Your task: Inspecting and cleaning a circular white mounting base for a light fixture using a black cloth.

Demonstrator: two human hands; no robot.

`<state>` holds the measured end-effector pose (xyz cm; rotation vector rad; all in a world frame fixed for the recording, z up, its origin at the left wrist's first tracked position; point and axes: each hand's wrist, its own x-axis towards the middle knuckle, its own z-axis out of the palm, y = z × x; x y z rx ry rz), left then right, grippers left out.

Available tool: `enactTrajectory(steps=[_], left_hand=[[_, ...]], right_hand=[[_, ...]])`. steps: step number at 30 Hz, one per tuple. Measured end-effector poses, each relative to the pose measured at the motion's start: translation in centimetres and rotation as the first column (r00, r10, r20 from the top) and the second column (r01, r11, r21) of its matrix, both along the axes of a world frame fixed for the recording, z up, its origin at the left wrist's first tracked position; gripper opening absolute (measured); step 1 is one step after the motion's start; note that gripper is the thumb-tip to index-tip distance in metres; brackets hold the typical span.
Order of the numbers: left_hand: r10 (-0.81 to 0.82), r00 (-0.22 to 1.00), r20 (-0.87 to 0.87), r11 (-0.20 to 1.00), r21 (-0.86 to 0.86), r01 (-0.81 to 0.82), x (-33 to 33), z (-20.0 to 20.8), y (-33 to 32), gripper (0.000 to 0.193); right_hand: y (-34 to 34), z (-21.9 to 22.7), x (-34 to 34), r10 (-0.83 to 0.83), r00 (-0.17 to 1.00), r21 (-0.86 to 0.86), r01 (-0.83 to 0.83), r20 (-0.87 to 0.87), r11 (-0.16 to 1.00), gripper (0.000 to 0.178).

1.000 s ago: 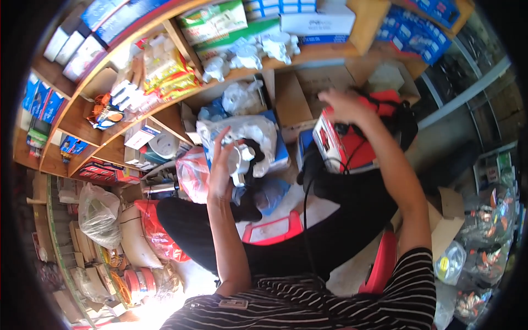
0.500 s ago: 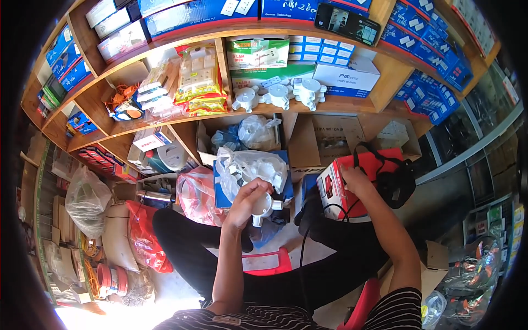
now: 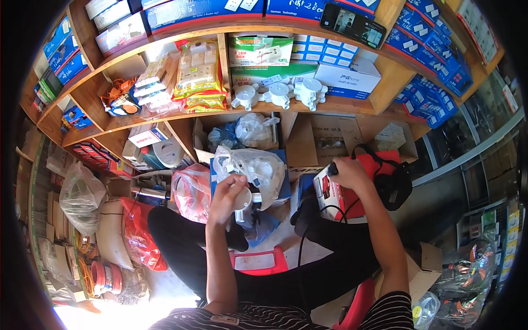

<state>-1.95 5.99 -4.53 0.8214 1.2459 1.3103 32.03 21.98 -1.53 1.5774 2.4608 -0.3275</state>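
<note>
My left hand point(image 3: 225, 201) is closed around a white round conduit junction box point(image 3: 243, 201) with short pipe stubs, in front of an open clear plastic bag point(image 3: 263, 175) of similar white fittings. That bag rests on a blue carton point(image 3: 219, 173). My right hand point(image 3: 351, 175) is closed above a red and white box point(image 3: 331, 199). A small dark thing point(image 3: 333, 169) juts from its fingers, its kind unclear. Right beside this hand lies a black strapped item point(image 3: 395, 187) on the red surface. A black cable point(image 3: 302, 247) hangs down over my leg.
Three stacks of white junction boxes point(image 3: 278, 95) stand on the wooden shelf point(image 3: 209, 119) ahead. A phone point(image 3: 353, 25) leans on the shelf above. Open cardboard boxes point(image 3: 300, 144) sit below, and a red plastic stool point(image 3: 279, 259) is between my legs. Bags crowd the left side.
My left hand has moved slightly left with the junction box, which has turned in the grip. My right hand has shifted left and up, and a dark thing now shows at its fingers.
</note>
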Motion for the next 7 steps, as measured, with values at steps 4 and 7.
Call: enactTrajectory(steps=[4, 7], left_hand=[[0.043, 0.940, -0.337, 0.975, 0.220, 0.034, -0.9, 3.6, 1.1, 0.058], [0.050, 0.900, -0.434, 0.870, 0.461, 0.174, 0.0, 10.4, 1.3, 0.090]], right_hand=[[-3.2, 8.5, -6.3, 0.029, 0.753, -0.133, -0.153, -0.658, 0.979, 0.058], [-6.5, 13.2, -10.5, -0.054, 0.072, -0.080, -0.438, -0.996, 0.895, 0.073]])
